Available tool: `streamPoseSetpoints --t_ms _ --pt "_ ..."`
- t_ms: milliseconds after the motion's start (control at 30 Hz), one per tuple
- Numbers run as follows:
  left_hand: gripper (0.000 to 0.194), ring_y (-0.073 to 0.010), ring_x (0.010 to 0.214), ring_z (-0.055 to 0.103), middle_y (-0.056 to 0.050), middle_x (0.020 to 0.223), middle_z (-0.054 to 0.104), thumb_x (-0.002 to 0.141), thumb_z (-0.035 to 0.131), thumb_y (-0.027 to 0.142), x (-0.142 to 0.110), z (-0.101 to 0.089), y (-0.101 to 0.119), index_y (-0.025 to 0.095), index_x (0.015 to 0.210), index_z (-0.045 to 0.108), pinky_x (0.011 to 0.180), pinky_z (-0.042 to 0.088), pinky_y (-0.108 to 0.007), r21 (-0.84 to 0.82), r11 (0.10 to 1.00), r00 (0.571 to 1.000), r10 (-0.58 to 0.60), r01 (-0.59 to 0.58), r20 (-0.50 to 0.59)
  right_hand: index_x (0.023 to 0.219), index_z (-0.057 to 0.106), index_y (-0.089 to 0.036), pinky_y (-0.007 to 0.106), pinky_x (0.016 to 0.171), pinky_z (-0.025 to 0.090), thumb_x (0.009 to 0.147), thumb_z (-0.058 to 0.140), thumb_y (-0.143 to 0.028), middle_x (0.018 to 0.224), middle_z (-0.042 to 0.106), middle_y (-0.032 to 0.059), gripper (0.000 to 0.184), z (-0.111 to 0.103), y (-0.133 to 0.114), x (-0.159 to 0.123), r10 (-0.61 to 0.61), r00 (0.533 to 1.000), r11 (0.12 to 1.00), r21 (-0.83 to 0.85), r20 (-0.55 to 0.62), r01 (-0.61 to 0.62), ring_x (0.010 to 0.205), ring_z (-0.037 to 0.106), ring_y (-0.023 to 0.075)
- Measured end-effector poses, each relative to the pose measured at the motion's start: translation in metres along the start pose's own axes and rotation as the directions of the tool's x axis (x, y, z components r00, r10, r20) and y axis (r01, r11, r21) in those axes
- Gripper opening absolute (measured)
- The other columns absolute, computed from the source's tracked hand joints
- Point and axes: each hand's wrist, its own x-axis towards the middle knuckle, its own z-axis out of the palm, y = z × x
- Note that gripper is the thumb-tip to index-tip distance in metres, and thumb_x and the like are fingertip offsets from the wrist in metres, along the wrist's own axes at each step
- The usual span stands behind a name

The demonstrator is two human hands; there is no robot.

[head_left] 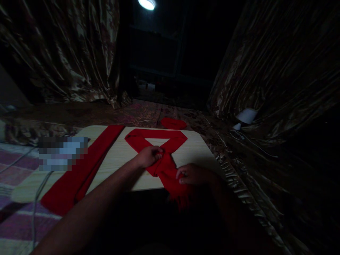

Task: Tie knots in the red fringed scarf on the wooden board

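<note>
A red scarf (168, 168) is laid in a loop on the light wooden table (117, 171), its two lengths crossing near the middle. At that crossing my left hand (149, 156) is closed, pinching the fabric between thumb and fingers. My right hand (191, 173) has its fingers curled on the wide lower end of the same scarf. That end hangs over the table's near edge, with a fringe that is dim and partly lost in shadow. To the left lies a second red scarf (89, 168), folded into a long strip across the table.
A red cloth bundle (174, 123) rests beyond the table's far edge. At the left edge is a blurred-out object (63, 153) with a pale cable (37, 198). A small white lamp (246, 115) with a cord stands at right. Dark patterned curtains (87, 53) hang behind.
</note>
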Motion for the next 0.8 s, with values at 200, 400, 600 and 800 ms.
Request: streamPoseSetpoints --t_ms 200,400,600,800 --pt "0.050 -0.0325 0.137 0.045 -0.009 0.147 0.054 0.095 0.048 0.048 -0.036 0.011 0.030 0.029 0.141 0.056 0.116 0.023 -0.057 0.412 0.889 0.976 0.218 -0.199 0.000 0.132 0.062 -0.017 0.038 0.106 0.043 0.090 0.054 -0.030 0.134 0.062 0.0133 0.044 0.005 0.005 0.029 -0.137 0.856 0.987 -0.137 -0.499 0.078 0.122 0.058 0.0237" --pt "0.055 -0.0351 0.144 0.035 -0.009 0.159 0.037 0.099 0.034 0.052 -0.025 0.018 -0.017 0.034 0.149 0.046 0.113 0.024 -0.064 0.530 0.832 0.984 0.107 -0.165 0.140 0.158 0.027 -0.020 0.058 0.119 0.014 0.098 0.034 -0.060 0.163 0.025 0.0117 0.073 0.028 0.001 0.071 0.003 0.958 0.931 -0.349 -0.286 -0.107 0.151 0.019 0.0311" --pt "0.054 -0.0297 0.139 0.043 -0.010 0.150 0.050 0.097 0.043 0.049 -0.004 0.000 -0.038 0.029 0.147 0.049 0.117 0.026 -0.055 0.441 0.870 0.975 0.189 -0.220 0.113 0.159 0.023 -0.020 0.064 0.117 0.011 0.098 0.028 -0.062 0.165 0.019 0.0102 0.075 0.025 -0.011 0.094 0.104 0.950 0.910 -0.358 -0.294 -0.210 0.152 0.014 0.0320" --pt "0.053 -0.0254 0.137 0.046 -0.009 0.146 0.054 0.097 0.035 0.039 -0.007 -0.010 -0.049 0.020 0.143 0.053 0.117 0.031 -0.045 0.224 0.974 0.945 0.090 -0.019 -0.313 0.136 0.059 -0.018 0.029 0.112 0.032 0.103 0.031 -0.038 0.141 0.059 0.0074 0.048 0.012 0.024 0.097 -0.024 0.848 0.941 -0.298 -0.530 -0.159 0.130 0.051 0.0174"
